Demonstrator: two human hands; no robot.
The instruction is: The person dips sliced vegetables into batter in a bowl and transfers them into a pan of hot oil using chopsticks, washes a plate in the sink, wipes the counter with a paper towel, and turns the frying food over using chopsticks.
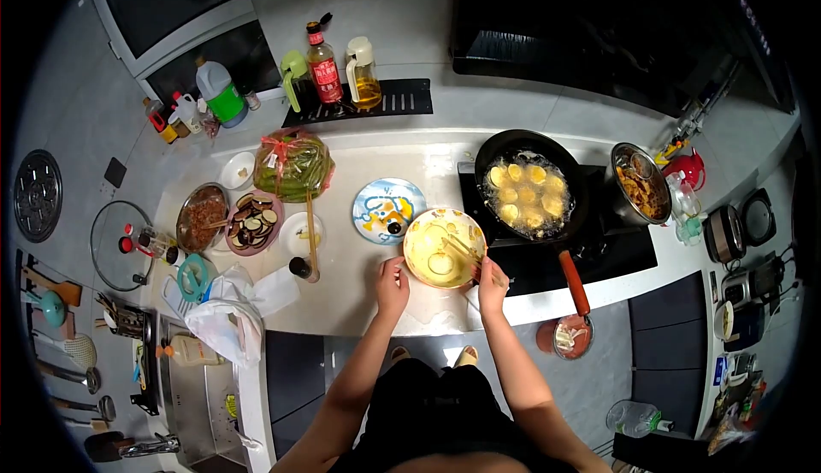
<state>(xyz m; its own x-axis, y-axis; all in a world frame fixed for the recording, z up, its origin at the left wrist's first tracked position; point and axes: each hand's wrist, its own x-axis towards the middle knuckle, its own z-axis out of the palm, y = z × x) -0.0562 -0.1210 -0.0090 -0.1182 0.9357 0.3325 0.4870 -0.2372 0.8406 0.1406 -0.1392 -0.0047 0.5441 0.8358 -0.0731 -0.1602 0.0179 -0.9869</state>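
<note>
A bowl of yellow batter (422,269) stands at the counter's front, its rim overlapping a blue patterned plate (365,195). My left hand (392,286) is at the bowl's left side, fingers bent close to the rim; whether it grips is unclear. At the bowl's right rim, my right hand (492,284) is closed around chopsticks (463,249) that reach into the batter. A round slice seems to lie in the batter. To the right, a black wok (571,184) on the stove holds several yellow battered pieces in bubbling oil, its red-brown handle (575,283) pointing toward the front.
Left stand sliced eggplant (253,221), a bowl of minced meat (203,219), bagged green vegetables (293,168), a white plate (299,238) and a dark-capped jar (303,269). A metal pot (638,184) stands right of the wok. Oil bottles (363,75) occupy the back shelf.
</note>
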